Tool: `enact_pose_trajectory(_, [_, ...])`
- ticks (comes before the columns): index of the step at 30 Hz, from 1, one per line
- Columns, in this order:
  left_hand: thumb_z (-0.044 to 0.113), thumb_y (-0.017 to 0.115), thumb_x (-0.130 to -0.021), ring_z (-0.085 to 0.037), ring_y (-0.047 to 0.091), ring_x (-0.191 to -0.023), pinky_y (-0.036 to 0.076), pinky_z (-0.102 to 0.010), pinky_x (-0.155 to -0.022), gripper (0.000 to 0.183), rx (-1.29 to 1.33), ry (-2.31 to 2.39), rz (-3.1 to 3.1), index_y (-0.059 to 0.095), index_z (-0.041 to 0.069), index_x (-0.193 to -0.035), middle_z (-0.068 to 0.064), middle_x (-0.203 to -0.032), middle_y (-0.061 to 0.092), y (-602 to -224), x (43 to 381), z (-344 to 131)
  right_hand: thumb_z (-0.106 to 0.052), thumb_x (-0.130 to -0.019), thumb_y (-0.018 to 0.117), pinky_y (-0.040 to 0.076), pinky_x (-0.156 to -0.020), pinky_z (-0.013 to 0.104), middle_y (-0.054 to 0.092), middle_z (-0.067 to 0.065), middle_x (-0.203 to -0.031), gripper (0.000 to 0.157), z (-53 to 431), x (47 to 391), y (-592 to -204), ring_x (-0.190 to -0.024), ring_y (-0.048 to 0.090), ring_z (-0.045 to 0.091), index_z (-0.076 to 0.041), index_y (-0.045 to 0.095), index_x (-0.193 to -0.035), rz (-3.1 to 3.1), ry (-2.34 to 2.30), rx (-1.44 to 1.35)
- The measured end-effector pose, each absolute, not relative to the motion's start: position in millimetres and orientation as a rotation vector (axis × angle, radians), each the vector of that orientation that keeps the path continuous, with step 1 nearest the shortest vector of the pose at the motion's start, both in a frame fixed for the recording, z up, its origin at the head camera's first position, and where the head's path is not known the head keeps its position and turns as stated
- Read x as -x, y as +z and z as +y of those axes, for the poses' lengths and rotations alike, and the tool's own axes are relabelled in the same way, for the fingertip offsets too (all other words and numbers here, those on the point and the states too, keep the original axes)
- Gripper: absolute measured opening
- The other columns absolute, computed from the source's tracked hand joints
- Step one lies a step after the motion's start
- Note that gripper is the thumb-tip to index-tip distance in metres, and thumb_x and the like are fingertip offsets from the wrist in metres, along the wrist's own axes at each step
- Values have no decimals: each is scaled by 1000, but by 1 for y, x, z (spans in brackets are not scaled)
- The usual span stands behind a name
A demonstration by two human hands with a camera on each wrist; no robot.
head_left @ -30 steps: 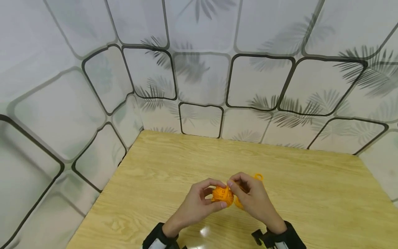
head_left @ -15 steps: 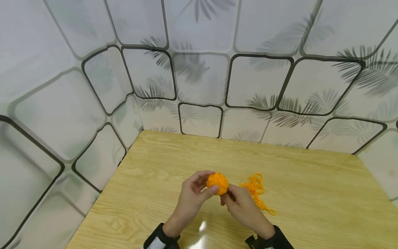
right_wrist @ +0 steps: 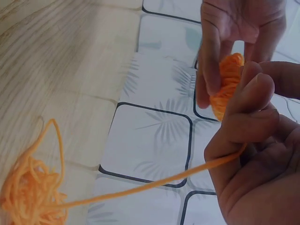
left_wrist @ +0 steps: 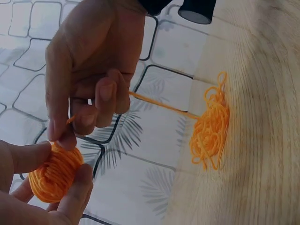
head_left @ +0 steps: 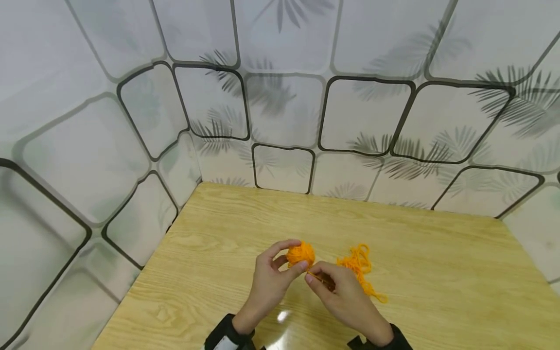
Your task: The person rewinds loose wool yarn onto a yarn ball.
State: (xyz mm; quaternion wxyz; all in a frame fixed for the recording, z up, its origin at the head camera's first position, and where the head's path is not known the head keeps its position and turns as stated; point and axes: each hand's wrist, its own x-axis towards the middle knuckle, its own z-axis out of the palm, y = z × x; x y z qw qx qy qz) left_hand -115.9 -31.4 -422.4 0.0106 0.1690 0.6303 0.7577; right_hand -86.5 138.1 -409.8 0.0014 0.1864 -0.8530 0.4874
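**Reader:** Orange wool is what both hands share, then? What shape is it in?

**Describer:** Yes. A small, round ball of orange yarn [head_left: 300,253], tightly wound with ridged strands on its surface, sits in the left hand [head_left: 271,282]. That hand's grip is clamped on the ball, thumb on one side and curled fingers on the other, held a little above the table [head_left: 437,272].

**Reader:** And the right hand?

**Describer:** The right hand [head_left: 345,296] is just beside the ball, its grip pinched together on a single taut strand [left_wrist: 161,106]. The strand runs from those fingers to a loose tangle of yarn [head_left: 359,268], a soft, loopy heap lying on the table to the right of the hands.

**Reader:** What is the table like?

**Describer:** Pale wood with a clear grain and a slight gloss; a bright spot of light reflects near the wrists.

**Reader:** Anything else around, or in the way?

**Describer:** Translucent white wall panels [head_left: 284,112], printed with grey palm leaves and framed in black wire, enclose the table at the back and left. From the head view, the right hand's fingers hide part of the strand.
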Motion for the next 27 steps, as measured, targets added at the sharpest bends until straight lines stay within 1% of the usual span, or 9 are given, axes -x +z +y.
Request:
enact_pose_trajectory(5, [15,66,-84,-31,54,-102,51,-36,-78,40,-554,2239,2036,56,8,-122,-9,-126,51,-423,115,-34,-36,-93,51,37,-44,24,53,-5,-70,15,144,88,-402,-49,38,6,-24,60,-93,-2642,1585,-554])
enact_pose_trajectory(9, [15,63,-86,-29,53,-102,51,-35,-78,37,-608,2104,2009,56,12,-123,-7,-127,50,-421,114,-37,-39,-93,50,38,-45,26,57,-1,-75,22,149,91,-394,-51,42,10,-20,60,-94,-2641,1638,-501])
enact_pose_trajectory(12, [15,63,-87,-28,54,-103,51,-36,-78,35,-649,2036,1939,57,14,-121,-6,-125,51,-419,113,-37,-40,-92,50,40,-47,28,58,1,-78,25,152,94,-391,-54,46,14,-16,59,-95,-2634,1684,-446])
enact_pose_trajectory(15, [16,64,-86,-29,55,-103,50,-37,-79,35,-698,2009,1885,58,16,-120,-6,-123,52,-418,111,-38,-38,-92,52,42,-48,29,59,2,-79,24,154,98,-389,-56,49,16,-15,59,-95,-2612,1711,-415])
enact_pose_trajectory(18, [16,65,-85,-31,55,-103,50,-40,-80,36,-753,2034,1811,57,14,-120,-8,-123,52,-417,110,-38,-36,-91,54,42,-47,29,58,3,-77,22,156,102,-390,-55,48,17,-15,58,-95,-2578,1742,-410])
enact_pose_trajectory(21, [11,64,-84,-34,54,-105,49,-43,-82,37,-799,2100,1715,55,9,-120,-13,-123,51,-418,108,-39,-34,-91,55,41,-45,30,56,6,-75,22,157,107,-396,-52,45,17,-13,57,-94,-2538,1810,-417])
enact_pose_trajectory(24, [7,63,-85,-35,54,-107,47,-45,-84,37,-816,2183,1664,53,6,-121,-16,-122,50,-417,108,-40,-32,-92,53,42,-45,32,56,9,-74,24,158,111,-405,-51,45,18,-9,57,-95,-2500,1894,-432])
enact_pose_trajectory(27, [5,62,-85,-34,53,-110,45,-44,-88,39,-783,2268,1638,52,5,-122,-18,-124,48,-415,110,-41,-30,-95,50,43,-44,35,56,11,-75,26,157,114,-414,-51,45,18,-6,57,-98,-2474,1954,-493])
